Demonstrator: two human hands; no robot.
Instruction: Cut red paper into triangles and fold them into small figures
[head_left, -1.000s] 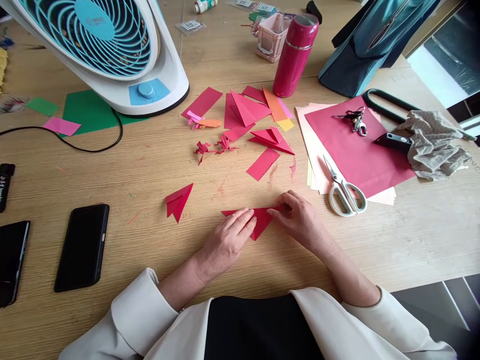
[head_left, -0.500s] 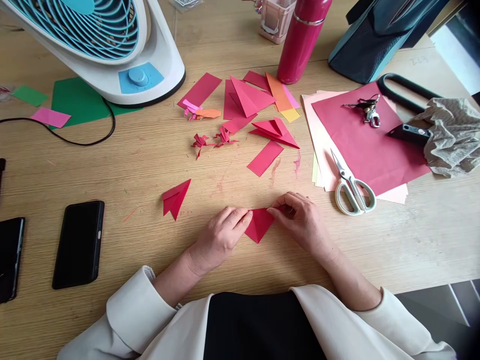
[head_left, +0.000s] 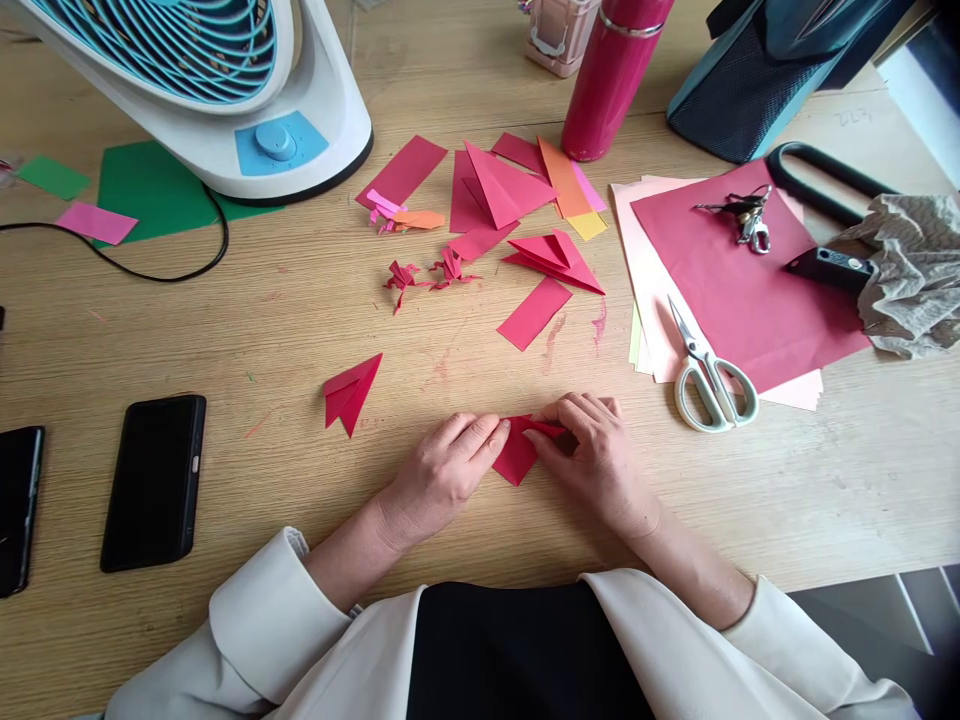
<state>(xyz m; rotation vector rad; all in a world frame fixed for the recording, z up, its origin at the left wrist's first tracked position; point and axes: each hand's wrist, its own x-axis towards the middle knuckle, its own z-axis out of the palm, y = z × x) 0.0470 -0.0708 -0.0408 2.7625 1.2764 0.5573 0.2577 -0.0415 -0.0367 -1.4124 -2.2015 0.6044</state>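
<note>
Between my hands, on the table in front of me, lies a small folded piece of red paper with its point toward me. The fingertips of my left hand press on its left corner. My right hand pinches its right side, thumb over the paper; part of that side is hidden under the fingers. To the left lies a folded red paper arrow shape. Farther back are two small red origami figures, a folded red triangle and a red paper rectangle.
White-handled scissors lie on stacked paper sheets at the right, with keys on top. A fan, a magenta bottle and a dark bag stand behind. Two phones lie at the left.
My right thumb and fingers have shifted slightly left, bringing the paper's right side over toward its middle. My left hand stays on the left corner. The view has shifted a little.
</note>
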